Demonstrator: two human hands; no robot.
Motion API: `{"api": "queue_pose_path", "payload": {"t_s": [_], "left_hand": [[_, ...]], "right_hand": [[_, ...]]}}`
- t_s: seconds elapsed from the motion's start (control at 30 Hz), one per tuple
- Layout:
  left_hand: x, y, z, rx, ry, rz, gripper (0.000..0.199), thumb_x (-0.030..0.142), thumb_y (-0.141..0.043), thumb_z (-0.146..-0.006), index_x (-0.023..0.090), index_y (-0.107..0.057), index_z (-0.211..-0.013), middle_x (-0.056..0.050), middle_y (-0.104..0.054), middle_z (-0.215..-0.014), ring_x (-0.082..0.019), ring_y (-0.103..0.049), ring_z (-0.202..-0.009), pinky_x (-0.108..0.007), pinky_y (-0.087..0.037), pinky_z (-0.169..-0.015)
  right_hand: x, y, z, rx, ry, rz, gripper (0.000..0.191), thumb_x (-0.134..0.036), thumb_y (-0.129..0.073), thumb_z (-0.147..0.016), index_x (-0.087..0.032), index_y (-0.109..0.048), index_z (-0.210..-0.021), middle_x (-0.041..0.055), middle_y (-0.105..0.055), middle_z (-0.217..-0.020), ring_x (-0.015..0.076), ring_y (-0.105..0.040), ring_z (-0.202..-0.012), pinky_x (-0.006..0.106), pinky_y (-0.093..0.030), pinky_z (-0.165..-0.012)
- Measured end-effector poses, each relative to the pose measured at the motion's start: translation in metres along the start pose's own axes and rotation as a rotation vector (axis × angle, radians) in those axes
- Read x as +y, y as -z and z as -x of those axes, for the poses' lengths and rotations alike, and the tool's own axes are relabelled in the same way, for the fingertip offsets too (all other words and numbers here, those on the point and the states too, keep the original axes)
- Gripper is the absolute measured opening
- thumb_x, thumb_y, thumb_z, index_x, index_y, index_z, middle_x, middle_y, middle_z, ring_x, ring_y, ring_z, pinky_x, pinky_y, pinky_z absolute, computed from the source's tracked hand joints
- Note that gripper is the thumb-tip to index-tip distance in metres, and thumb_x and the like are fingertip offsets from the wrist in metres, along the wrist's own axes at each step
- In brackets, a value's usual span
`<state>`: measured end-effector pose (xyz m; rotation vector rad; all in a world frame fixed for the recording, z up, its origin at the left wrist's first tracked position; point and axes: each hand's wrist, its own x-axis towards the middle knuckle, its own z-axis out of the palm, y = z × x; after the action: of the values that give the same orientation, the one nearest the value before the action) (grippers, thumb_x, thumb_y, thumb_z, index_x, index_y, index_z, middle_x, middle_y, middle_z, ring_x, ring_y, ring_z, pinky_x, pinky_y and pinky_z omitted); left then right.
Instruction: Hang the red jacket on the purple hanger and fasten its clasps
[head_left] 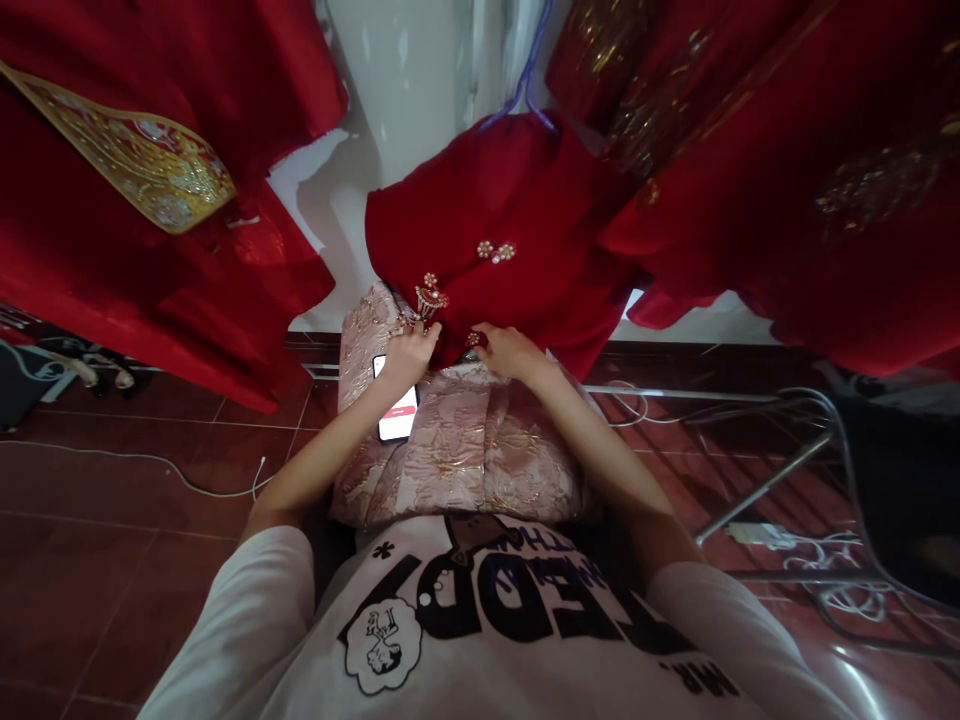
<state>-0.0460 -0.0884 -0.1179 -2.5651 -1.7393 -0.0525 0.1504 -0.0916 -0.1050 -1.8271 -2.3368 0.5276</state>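
A red garment [525, 200] hangs in front of me on a purple hanger [529, 85]. Its lower part rests over the pink brocade cloth on my lap. Pearly flower ornaments [496, 252] sit on its front, and a fan-shaped beaded ornament [430, 297] lies lower left. My left hand [412, 357] is closed on the garment's lower left edge, just below the beaded ornament. With curled fingers, my right hand [514, 353] grips the lower edge beside a small flower ornament [473, 339]. The fingertips of both hands are partly hidden.
A lit phone [397, 410] lies on the pink brocade cloth [450, 450]. Other red garments with gold embroidery [161, 165] hang on both sides. A metal-framed chair [892, 480] stands at right, near tangled cables [847, 600]. A white cable [165, 462] crosses the tiled floor.
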Motion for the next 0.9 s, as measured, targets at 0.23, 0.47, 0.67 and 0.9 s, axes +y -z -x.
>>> {"api": "queue_pose_path", "payload": {"t_s": [0.23, 0.47, 0.67, 0.9], "left_hand": [[-0.004, 0.017, -0.003, -0.020, -0.050, -0.004, 0.033, 0.009, -0.048, -0.100, 0.014, -0.067, -0.127, -0.021, -0.068, -0.128, -0.034, -0.073, -0.105, -0.040, -0.055, -0.086], [-0.009, 0.013, -0.006, 0.015, -0.103, -0.106, 0.022, 0.023, -0.055, -0.101, 0.017, -0.069, -0.116, -0.013, -0.074, -0.113, -0.028, -0.074, -0.094, -0.034, -0.053, -0.075], [-0.010, 0.008, -0.005, 0.031, -0.087, -0.083, 0.028, 0.016, -0.057, -0.097, 0.015, -0.068, -0.122, -0.017, -0.070, -0.125, -0.031, -0.072, -0.100, -0.036, -0.054, -0.077], [-0.020, 0.003, -0.006, 0.103, -0.295, -0.137, 0.040, 0.006, -0.039, -0.102, 0.015, -0.071, -0.122, -0.021, -0.066, -0.122, -0.034, -0.064, -0.119, -0.039, -0.053, -0.081]], "right_hand": [[0.002, -0.007, -0.004, 0.047, -0.028, 0.065, 0.035, -0.022, -0.062, -0.097, -0.020, -0.066, -0.131, 0.0146, -0.078, -0.110, 0.0320, -0.075, -0.103, 0.036, -0.053, -0.081], [0.006, -0.010, -0.008, 0.127, 0.072, -0.027, 0.011, -0.022, -0.074, -0.089, -0.020, -0.067, -0.098, 0.0050, -0.077, -0.101, 0.0202, -0.071, -0.089, 0.025, -0.040, -0.066], [0.007, -0.004, -0.009, 0.182, 0.063, -0.198, 0.015, -0.008, -0.071, -0.081, -0.018, -0.060, -0.081, 0.0038, -0.075, -0.087, 0.0166, -0.069, -0.078, 0.024, -0.041, -0.067], [0.006, -0.001, -0.010, 0.278, 0.184, -0.619, 0.023, -0.016, -0.074, -0.078, -0.020, -0.052, -0.075, 0.0008, -0.071, -0.074, 0.0149, -0.070, -0.068, 0.022, -0.046, -0.062]]}}
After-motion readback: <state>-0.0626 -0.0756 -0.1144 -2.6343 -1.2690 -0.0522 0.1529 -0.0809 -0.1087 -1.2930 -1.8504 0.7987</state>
